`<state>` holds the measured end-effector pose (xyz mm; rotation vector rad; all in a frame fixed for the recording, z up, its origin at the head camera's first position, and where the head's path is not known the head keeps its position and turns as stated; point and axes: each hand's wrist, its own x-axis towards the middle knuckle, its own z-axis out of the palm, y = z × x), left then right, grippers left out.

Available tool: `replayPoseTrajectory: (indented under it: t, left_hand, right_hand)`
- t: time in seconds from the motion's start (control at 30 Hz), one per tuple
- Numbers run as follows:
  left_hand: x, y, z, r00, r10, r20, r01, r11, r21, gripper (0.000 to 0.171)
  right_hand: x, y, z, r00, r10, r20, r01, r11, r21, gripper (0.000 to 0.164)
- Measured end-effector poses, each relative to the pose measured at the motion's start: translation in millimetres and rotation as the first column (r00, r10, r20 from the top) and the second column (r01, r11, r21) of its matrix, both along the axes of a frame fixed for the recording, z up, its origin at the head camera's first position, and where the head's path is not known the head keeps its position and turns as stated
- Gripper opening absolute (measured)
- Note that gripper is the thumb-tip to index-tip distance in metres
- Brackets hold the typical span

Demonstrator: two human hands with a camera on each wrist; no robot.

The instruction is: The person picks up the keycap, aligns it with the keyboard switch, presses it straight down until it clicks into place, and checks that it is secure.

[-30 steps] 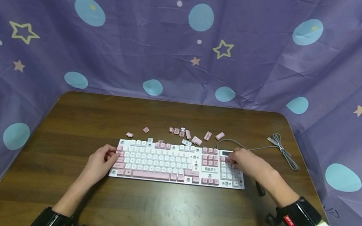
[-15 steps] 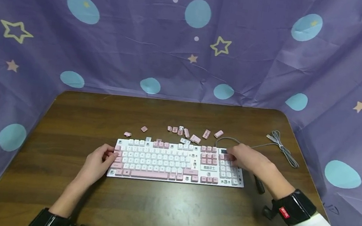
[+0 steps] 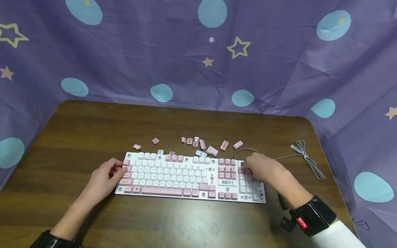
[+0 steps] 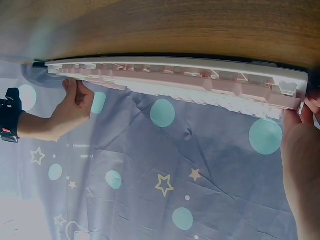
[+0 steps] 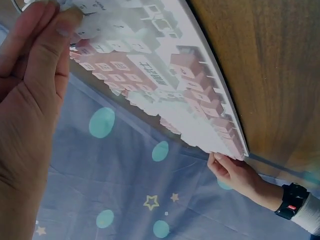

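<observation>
A white and pink keyboard (image 3: 169,178) lies flat on the wooden table. At its left end my left hand (image 3: 103,176) grips the edge, the thumb by the pink keys; the left wrist view shows this hand (image 4: 302,150) at the keyboard's corner. My right hand (image 3: 263,168) is over the top of the number pad. In the right wrist view its thumb and fingers (image 5: 65,22) are drawn together at the keys and pinch what looks like a keycap, mostly hidden by the fingertips.
Several loose pink keycaps (image 3: 212,151) and a white one (image 3: 200,153) lie behind the keyboard. A bundled grey cable (image 3: 307,160) lies at the right. Under my right forearm is a black object (image 3: 283,202), partly hidden. A purple patterned cloth (image 3: 124,61) hangs behind the table (image 3: 170,236).
The view shifts slightly, so the whole scene sits a little differently. My right hand moves slightly left over the number pad; my left hand stays on the keyboard's edge.
</observation>
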<state>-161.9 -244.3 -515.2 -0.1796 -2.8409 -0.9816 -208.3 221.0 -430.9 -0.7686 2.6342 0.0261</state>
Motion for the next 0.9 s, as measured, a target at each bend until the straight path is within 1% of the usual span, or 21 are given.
replayPoseTrajectory:
  t: [0.13, 0.23, 0.4, 0.47, 0.53, 0.6, 0.67, 0.73, 0.77, 0.83, 0.9]
  left_hand:
    - [-2.5, -3, 2.4, 1.000, 0.008, -0.011, -0.008, 1.000, -0.010, 0.016]
    - [-2.3, -4, 3.4, 1.000, 0.011, 0.001, -0.011, 1.000, -0.015, 0.017]
    - [-0.2, -2, 2.5, 0.998, -0.009, 0.056, 0.010, 1.000, -0.011, 0.021]
    - [0.8, -1, 1.2, 0.998, -0.006, 0.062, 0.006, 1.000, -0.003, 0.022]
    - [1.1, -2, 0.7, 0.998, -0.001, 0.057, 0.001, 1.000, 0.000, 0.021]
    - [0.7, -2, 0.5, 0.999, -0.004, 0.045, 0.003, 1.000, 0.005, 0.020]
    - [0.1, -2, 0.8, 0.999, -0.009, 0.034, 0.009, 1.000, 0.014, 0.020]
    - [-0.4, -2, 1.0, 1.000, -0.009, 0.027, 0.009, 1.000, 0.024, 0.019]
    - [-0.5, -2, 0.7, 1.000, -0.008, 0.026, 0.007, 1.000, 0.026, 0.019]
    - [-0.3, -1, 0.1, 1.000, -0.004, 0.025, 0.004, 1.000, 0.028, 0.019]
    - [-0.1, -1, -0.9, 1.000, -0.001, 0.026, 0.001, 1.000, 0.026, 0.019]
  right_hand:
    - [-7.5, -3, 0.9, 1.000, -0.007, 0.022, 0.007, 1.000, 0.022, 0.018]
    - [-11.0, -5, -1.5, 0.999, -0.005, 0.050, 0.002, 0.999, 0.045, 0.017]
    - [-10.1, -5, -4.2, 0.987, -0.071, 0.145, 0.062, 0.996, 0.066, 0.019]
    - [-9.7, -3, -4.2, 0.981, -0.092, 0.168, 0.083, 0.995, 0.058, 0.019]
    - [-10.4, 0, -2.8, 0.972, -0.107, 0.208, 0.104, 0.994, 0.027, 0.017]
    - [-12.7, 5, 0.3, 0.970, -0.101, 0.222, 0.107, 0.994, -0.014, 0.014]
    - [-16.8, 11, 3.0, 0.978, -0.097, 0.187, 0.114, 0.990, -0.082, 0.012]
    - [-23.1, 17, 4.4, 0.986, -0.102, 0.135, 0.126, 0.976, -0.177, 0.009]
    - [-26.9, 20, 4.5, 0.991, -0.102, 0.089, 0.119, 0.967, -0.223, 0.009]
    - [-34.8, 23, 2.8, 0.990, -0.133, 0.038, 0.138, 0.942, -0.304, 0.011]
    - [-42.7, 24, -0.3, 0.984, -0.173, 0.040, 0.176, 0.917, -0.359, 0.013]
